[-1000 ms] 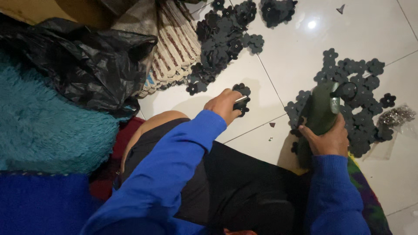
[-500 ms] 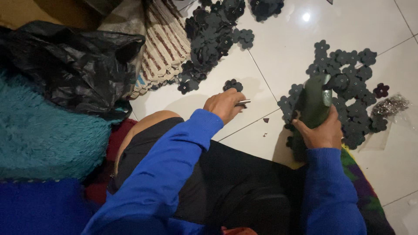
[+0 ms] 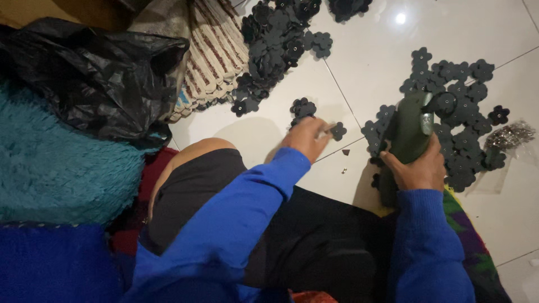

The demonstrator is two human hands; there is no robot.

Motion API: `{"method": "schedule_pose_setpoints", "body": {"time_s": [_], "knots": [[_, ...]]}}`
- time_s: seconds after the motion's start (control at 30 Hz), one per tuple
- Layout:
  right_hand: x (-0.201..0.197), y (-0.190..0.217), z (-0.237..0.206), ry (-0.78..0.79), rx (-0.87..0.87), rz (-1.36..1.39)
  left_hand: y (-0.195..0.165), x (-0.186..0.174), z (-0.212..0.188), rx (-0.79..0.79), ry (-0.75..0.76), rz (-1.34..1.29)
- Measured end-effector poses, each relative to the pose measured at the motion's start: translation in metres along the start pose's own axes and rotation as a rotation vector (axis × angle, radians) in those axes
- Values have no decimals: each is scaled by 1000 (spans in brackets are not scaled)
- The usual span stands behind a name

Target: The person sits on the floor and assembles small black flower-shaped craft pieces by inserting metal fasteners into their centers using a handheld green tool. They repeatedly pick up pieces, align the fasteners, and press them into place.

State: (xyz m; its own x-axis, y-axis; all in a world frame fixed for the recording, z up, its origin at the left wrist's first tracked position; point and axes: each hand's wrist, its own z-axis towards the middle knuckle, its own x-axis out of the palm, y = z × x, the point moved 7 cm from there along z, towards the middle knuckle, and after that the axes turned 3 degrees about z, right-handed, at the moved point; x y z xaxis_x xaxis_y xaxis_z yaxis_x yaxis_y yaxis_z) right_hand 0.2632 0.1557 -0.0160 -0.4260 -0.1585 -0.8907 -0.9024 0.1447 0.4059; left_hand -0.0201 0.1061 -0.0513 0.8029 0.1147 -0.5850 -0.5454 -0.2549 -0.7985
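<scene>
The left hand's grip pinches a black flower cutout just off its fingertips on the floor, while the right hand, well apart, clenches an upright dark green tool.

flower cutouts: black | tool: dark green | sleeves: blue

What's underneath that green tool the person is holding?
Black flower cutouts spread on the white tile floor show all around the green tool. The right hand and the tool cover whatever lies directly beneath.
</scene>
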Motion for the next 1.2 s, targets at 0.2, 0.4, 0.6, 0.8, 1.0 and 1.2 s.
{"method": "schedule_pose_setpoints", "body": {"time_s": [0.2,0.4,0.6,0.8,1.0,1.2], "knots": [[2,-3,-1,14,14,43,56,-27,-20,-187,-434,-143],[2,-2,2,10,9,-1,72,-17,-33,-253,-427,-65],[3,-4,-1,15,17,-3,63,-18,-33,-180,-436,-90],[4,-4,3,27,30,-7,65,-16,-29,-276,-408,-172],[3,-1,0,20,35,13,58,-29,-29,-303,-404,-108],[3,0,3,43,50,19,47,-59,-22,-317,-456,-131]]}}
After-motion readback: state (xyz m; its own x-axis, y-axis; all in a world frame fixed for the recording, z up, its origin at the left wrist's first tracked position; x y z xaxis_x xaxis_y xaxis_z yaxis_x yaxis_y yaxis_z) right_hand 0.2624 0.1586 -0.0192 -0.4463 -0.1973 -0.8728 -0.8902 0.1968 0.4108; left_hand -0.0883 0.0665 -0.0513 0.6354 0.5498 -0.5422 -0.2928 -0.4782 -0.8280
